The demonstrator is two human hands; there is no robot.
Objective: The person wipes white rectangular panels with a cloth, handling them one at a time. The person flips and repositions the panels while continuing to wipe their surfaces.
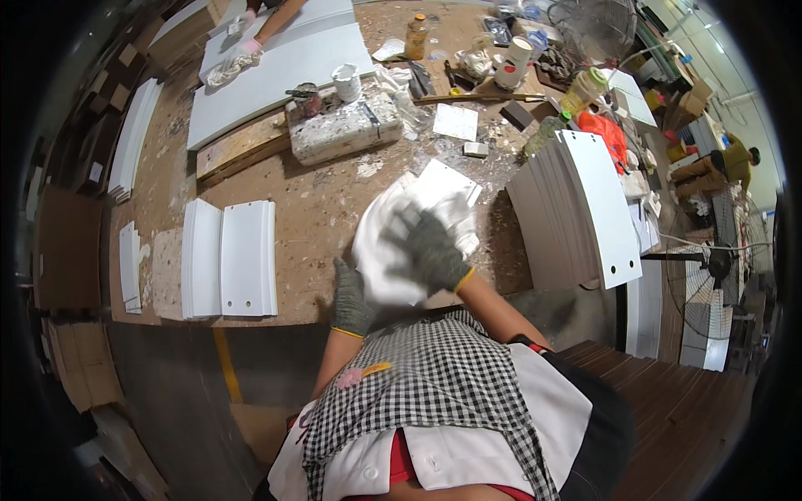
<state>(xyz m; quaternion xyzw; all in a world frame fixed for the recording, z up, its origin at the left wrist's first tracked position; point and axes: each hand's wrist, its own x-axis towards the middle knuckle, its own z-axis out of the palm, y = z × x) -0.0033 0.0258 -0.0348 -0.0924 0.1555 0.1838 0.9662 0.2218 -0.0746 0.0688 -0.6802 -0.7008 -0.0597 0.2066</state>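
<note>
A white cloth (380, 242) lies bunched over a white panel (447, 184) in front of me at the table's near edge. My right hand (424, 250), in a grey-green knit glove with a yellow cuff, rests on the cloth with its fingers spread and smeared by motion. Just left of the cloth is my left hand (351, 299), gloved the same way, with a finger stretched out beside the panel's near end. Whether it touches the panel is hard to make out.
White panels stand stacked to the right (568, 213) and to the left (248, 259). A paint-spattered white block (342, 129) carries a white tub (346, 82). Behind are a bottle (416, 37) and another person's gloved hand (249, 46). A fan (714, 263) stands right.
</note>
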